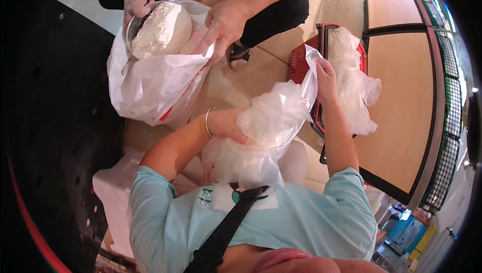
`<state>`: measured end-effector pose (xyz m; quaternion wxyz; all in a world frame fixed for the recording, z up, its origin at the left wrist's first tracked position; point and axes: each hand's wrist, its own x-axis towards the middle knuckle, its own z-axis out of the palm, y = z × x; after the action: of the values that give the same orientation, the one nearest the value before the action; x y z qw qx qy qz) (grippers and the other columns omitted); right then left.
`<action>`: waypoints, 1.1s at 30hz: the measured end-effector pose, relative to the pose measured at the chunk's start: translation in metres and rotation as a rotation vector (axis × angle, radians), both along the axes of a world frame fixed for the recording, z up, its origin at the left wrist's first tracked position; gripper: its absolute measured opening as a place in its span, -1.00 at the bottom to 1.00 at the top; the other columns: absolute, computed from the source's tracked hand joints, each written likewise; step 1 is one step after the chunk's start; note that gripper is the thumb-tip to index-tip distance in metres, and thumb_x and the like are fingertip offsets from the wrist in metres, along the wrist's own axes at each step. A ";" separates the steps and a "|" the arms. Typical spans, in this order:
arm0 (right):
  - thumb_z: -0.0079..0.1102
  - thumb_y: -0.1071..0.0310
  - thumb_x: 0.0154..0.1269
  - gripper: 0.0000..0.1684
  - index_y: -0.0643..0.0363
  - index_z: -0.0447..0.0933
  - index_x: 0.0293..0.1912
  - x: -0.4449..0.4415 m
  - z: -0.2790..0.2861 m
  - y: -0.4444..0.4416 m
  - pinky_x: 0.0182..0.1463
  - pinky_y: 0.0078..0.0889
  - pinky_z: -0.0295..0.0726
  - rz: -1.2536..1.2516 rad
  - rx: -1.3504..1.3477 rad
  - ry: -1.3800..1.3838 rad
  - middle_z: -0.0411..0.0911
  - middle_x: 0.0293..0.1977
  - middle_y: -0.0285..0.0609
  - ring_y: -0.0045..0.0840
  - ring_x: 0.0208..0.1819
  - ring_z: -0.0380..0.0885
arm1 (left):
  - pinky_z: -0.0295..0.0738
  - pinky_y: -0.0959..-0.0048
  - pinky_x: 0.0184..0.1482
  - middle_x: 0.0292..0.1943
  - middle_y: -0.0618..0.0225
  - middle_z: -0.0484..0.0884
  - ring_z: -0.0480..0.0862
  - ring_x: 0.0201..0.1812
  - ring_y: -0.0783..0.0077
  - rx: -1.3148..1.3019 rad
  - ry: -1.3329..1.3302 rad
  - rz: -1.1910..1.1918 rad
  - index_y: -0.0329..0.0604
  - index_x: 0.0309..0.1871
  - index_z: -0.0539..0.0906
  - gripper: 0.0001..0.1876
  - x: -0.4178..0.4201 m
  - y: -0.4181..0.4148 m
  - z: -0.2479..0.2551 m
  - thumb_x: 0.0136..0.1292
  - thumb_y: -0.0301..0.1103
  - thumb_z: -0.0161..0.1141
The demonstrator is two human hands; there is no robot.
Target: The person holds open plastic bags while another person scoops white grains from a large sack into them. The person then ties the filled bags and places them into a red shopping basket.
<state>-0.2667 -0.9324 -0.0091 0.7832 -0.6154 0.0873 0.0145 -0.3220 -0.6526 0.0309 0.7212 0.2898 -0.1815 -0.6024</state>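
My left hand, with a bangle at its wrist, holds a clear plastic bag with pale contents at my chest. Its thumb lies on the bag and its other fingers are partly hidden. My right hand pinches thin plastic at the bag's upper right. Opposite me, a co-worker's hands hold a metal bowl heaped with white powder and the rim of a large white sack. The bowl is tilted over the sack's mouth.
A red plastic basket on the right holds several clear bags. Beyond it stands a wood-coloured panel with dark edging. A black surface fills the left side. The co-worker's shoe is on the tiled floor.
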 end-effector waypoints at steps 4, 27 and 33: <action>-0.13 0.38 0.18 -0.87 0.21 0.39 -0.37 -0.009 0.003 -0.007 -0.46 -0.76 0.29 -0.212 -0.011 -0.071 0.38 -0.54 -0.43 -0.81 -0.54 0.29 | 0.24 0.51 -0.01 -0.08 0.39 0.39 0.37 -0.07 0.50 -0.004 0.030 0.112 -0.18 0.05 0.25 -0.19 -0.011 0.004 -0.031 -0.36 -0.17 0.38; -0.07 0.37 0.06 -0.88 0.22 0.37 -0.48 -0.083 0.128 0.012 -0.56 -0.69 0.21 -0.662 -0.094 -0.435 0.31 -0.60 -0.36 -0.74 -0.56 0.25 | 0.31 0.51 -0.07 -0.14 0.34 0.41 0.43 -0.14 0.48 0.003 -0.285 1.231 -0.21 0.05 0.24 -0.33 -0.239 0.161 0.052 -0.19 -0.25 0.26; -0.04 0.34 0.05 -0.70 0.37 0.33 -0.24 -0.114 0.108 0.046 -0.35 -0.54 0.40 -0.535 -0.068 -0.417 0.41 -0.40 -0.17 -0.53 -0.40 0.39 | 0.36 0.53 -0.20 -0.29 0.38 0.46 0.48 -0.30 0.50 0.878 -1.040 1.612 -0.26 -0.05 0.30 -0.53 -0.313 0.312 0.136 -0.08 -0.35 0.12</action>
<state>-0.3803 -0.8864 0.0991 0.7393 -0.5862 0.0844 -0.3205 -0.6352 -0.3404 0.1669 0.5734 0.7829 0.0118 0.2410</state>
